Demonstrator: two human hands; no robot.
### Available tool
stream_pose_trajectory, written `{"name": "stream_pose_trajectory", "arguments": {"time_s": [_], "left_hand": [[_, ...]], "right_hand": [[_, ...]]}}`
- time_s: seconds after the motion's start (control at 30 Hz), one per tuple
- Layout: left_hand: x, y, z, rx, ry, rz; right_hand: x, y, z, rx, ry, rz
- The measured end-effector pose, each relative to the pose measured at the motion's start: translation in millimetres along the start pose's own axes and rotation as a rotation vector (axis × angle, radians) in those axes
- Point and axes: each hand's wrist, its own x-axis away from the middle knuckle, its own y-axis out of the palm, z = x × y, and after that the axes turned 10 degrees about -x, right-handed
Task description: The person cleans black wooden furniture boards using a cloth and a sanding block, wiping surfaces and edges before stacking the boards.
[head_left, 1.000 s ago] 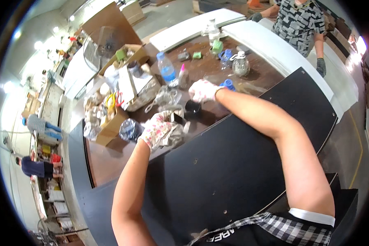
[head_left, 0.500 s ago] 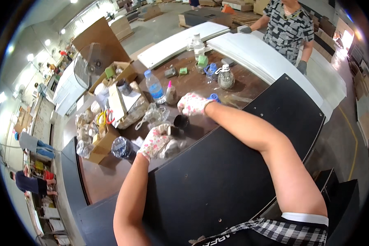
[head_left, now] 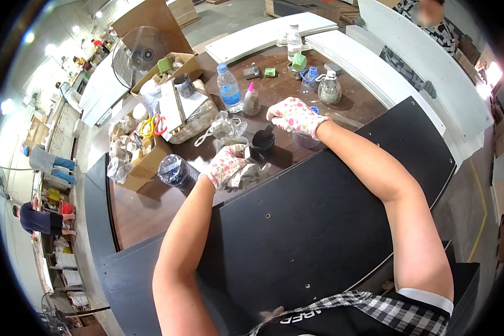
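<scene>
My left hand (head_left: 228, 166), in a white glove with pink flowers, is closed just left of a black cup (head_left: 262, 143). Most of what its fingers hold is hidden. A crumpled whitish cloth (head_left: 248, 176) lies against it. My right hand (head_left: 298, 116), gloved alike, is closed above and right of the cup. A thin dark edge shows below its fingertips at the cup's rim, but I cannot make out what it is. Near the hands stand a small bottle with a pink tip (head_left: 251, 102), a blue-capped water bottle (head_left: 229, 89) and a crumpled clear plastic bag (head_left: 227, 127).
A large black panel (head_left: 297, 224) lies in front of me over the brown table. Left are a dark wrapped roll (head_left: 175, 171), a cardboard box (head_left: 145, 168) and scissors (head_left: 159, 125). Jars (head_left: 330, 91) stand behind; a co-worker (head_left: 428, 22) is beside a raised white panel (head_left: 425, 73).
The view has shifted. The dark block seen in my left hand no longer shows clearly. My right hand stays close to the black cup. The co-worker's white panel is now tilted up.
</scene>
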Motion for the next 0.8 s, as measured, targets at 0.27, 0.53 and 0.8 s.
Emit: {"name": "stream_pose_trajectory", "arguments": {"time_s": [0.27,0.53,0.8], "left_hand": [[-3.7,-9.3,-15.0,-0.241,0.34,-0.055],[6.7,4.5,20.1,0.104,0.024,0.008],[7.7,3.9,18.0,0.093,0.011,0.021]], "right_hand": [[-6.2,15.1,6.7,0.208,-0.141,0.014],[-2.4,11.1,8.9,0.344,-0.082,-0.093],[-3.4,10.7,3.1,0.37,-0.013,-0.16]]}}
